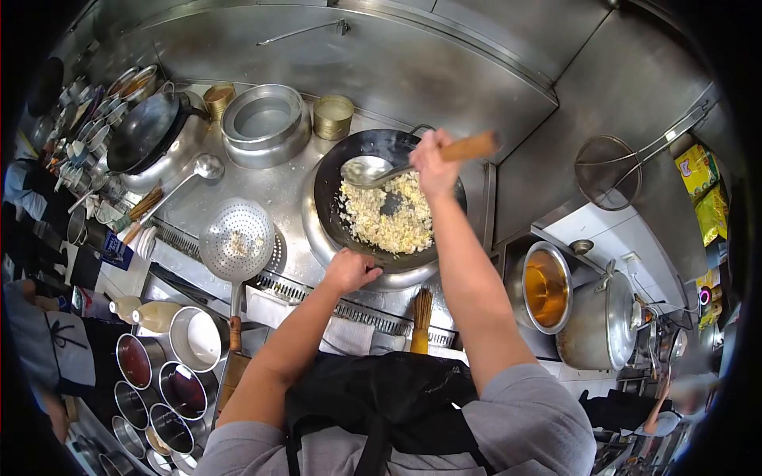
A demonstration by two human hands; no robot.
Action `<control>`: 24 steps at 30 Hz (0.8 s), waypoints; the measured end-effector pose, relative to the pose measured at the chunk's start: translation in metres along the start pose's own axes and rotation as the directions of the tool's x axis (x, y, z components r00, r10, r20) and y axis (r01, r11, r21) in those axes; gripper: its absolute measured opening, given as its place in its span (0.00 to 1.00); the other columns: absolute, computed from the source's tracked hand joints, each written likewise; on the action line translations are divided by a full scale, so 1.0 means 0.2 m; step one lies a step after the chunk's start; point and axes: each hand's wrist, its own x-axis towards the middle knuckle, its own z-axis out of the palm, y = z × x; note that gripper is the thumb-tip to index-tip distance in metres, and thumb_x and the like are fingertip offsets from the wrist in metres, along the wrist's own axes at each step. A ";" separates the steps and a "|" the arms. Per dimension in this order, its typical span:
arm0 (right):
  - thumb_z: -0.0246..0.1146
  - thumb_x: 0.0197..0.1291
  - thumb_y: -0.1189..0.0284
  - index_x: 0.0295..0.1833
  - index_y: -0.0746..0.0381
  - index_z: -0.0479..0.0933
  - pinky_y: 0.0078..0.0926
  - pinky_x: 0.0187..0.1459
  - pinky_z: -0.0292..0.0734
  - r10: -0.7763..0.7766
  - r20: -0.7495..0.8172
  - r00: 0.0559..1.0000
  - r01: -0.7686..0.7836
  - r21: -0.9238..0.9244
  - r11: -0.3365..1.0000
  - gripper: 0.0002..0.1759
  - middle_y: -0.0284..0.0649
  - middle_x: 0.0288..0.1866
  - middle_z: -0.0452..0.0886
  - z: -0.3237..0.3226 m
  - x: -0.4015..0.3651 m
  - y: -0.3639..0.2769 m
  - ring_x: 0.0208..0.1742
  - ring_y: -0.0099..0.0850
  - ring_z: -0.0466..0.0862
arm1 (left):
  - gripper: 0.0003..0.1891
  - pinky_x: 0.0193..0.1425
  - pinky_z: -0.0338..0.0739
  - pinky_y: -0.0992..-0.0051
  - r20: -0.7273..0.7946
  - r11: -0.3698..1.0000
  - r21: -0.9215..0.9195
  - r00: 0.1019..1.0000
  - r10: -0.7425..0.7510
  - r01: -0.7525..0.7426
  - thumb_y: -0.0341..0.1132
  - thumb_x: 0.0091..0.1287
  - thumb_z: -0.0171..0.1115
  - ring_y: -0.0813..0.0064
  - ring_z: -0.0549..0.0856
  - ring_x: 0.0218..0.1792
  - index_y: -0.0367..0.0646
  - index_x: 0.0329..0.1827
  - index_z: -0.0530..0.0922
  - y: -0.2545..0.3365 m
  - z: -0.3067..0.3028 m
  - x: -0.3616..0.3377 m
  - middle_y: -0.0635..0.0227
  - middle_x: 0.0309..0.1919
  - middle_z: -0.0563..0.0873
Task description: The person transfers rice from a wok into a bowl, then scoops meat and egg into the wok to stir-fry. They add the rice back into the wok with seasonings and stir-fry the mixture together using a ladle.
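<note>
A black wok (327, 193) sits on the round burner ring, with fried rice (381, 216) spread over its bottom and a bare dark patch in the middle. My right hand (433, 165) grips a metal ladle (366, 170) near the wooden end of its handle. The ladle's bowl rests over the far left part of the rice. At the wok's near rim, my left hand (350, 270) is closed on the edge, its thumb pointing right. The exact finger hold there is partly hidden.
To the left lies a perforated skimmer (236, 238). Behind it stand a metal pot (266, 127) and a tin can (332, 117). A bamboo brush (421, 321) is at the front edge. An oil bowl (546, 287) and a large pot (595, 325) stand right; seasoning containers (196, 339) left.
</note>
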 end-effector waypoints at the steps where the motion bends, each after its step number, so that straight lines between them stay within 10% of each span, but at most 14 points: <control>1: 0.66 0.68 0.66 0.26 0.56 0.64 0.21 0.18 0.64 0.077 0.023 0.997 -0.076 -0.039 0.996 0.20 0.29 0.17 0.68 -0.02 -0.05 0.06 0.15 0.20 0.69 | 0.17 0.46 0.80 0.57 -0.007 0.999 0.007 0.999 0.041 -0.040 0.52 0.64 0.65 0.54 0.87 0.32 0.46 0.30 0.85 0.00 -0.01 0.00 0.58 0.25 0.87; 6: 0.67 0.68 0.63 0.41 0.57 0.72 0.19 0.18 0.62 0.294 -0.190 0.937 -0.346 -0.361 0.866 0.13 0.26 0.21 0.68 0.15 0.03 -0.66 0.18 0.17 0.67 | 0.15 0.38 0.81 0.56 -0.113 0.974 0.017 0.968 0.225 -0.225 0.47 0.65 0.64 0.54 0.87 0.31 0.45 0.29 0.84 0.31 -0.21 -0.25 0.57 0.26 0.87; 10: 0.61 0.72 0.65 0.29 0.54 0.68 0.18 0.16 0.55 0.043 0.151 0.988 -0.044 0.002 0.999 0.17 0.23 0.16 0.62 0.08 0.07 -1.25 0.14 0.15 0.60 | 0.16 0.26 0.79 0.59 -0.130 0.951 0.065 0.942 0.308 -0.302 0.51 0.62 0.66 0.59 0.85 0.21 0.50 0.24 0.82 0.51 -0.37 -0.57 0.64 0.17 0.83; 15: 0.64 0.69 0.69 0.29 0.55 0.66 0.22 0.14 0.59 0.160 -0.396 0.904 -0.264 -0.224 0.938 0.17 0.25 0.16 0.63 0.18 -0.02 -0.71 0.13 0.19 0.64 | 0.15 0.34 0.80 0.55 -0.226 0.983 0.065 0.956 0.184 -0.174 0.48 0.63 0.65 0.54 0.85 0.25 0.47 0.25 0.84 0.31 -0.19 -0.20 0.59 0.19 0.84; 16: 0.65 0.67 0.69 0.32 0.56 0.66 0.23 0.15 0.62 0.259 -0.413 0.873 -0.391 -0.277 0.878 0.15 0.27 0.16 0.64 0.19 -0.10 -0.45 0.14 0.21 0.66 | 0.15 0.36 0.80 0.54 -0.244 0.977 0.096 0.947 0.210 -0.191 0.47 0.64 0.64 0.53 0.85 0.25 0.47 0.26 0.84 0.20 -0.08 -0.18 0.59 0.20 0.85; 18: 0.67 0.67 0.69 0.36 0.57 0.66 0.25 0.16 0.64 0.118 -0.309 0.944 -0.163 -0.124 0.979 0.14 0.29 0.16 0.65 0.07 -0.08 -0.21 0.13 0.22 0.66 | 0.15 0.44 0.78 0.56 -0.067 0.983 0.111 0.986 0.154 -0.146 0.47 0.66 0.61 0.56 0.87 0.30 0.47 0.28 0.85 0.11 0.04 -0.32 0.58 0.26 0.87; 24: 0.62 0.72 0.61 0.25 0.58 0.66 0.28 0.19 0.68 -0.030 -0.182 0.983 -0.017 -0.251 0.968 0.23 0.30 0.14 0.65 0.12 0.12 -0.89 0.13 0.23 0.66 | 0.16 0.35 0.84 0.55 -0.040 0.935 0.066 0.935 0.351 -0.348 0.50 0.63 0.65 0.55 0.87 0.26 0.49 0.25 0.84 0.24 -0.13 -0.82 0.61 0.22 0.86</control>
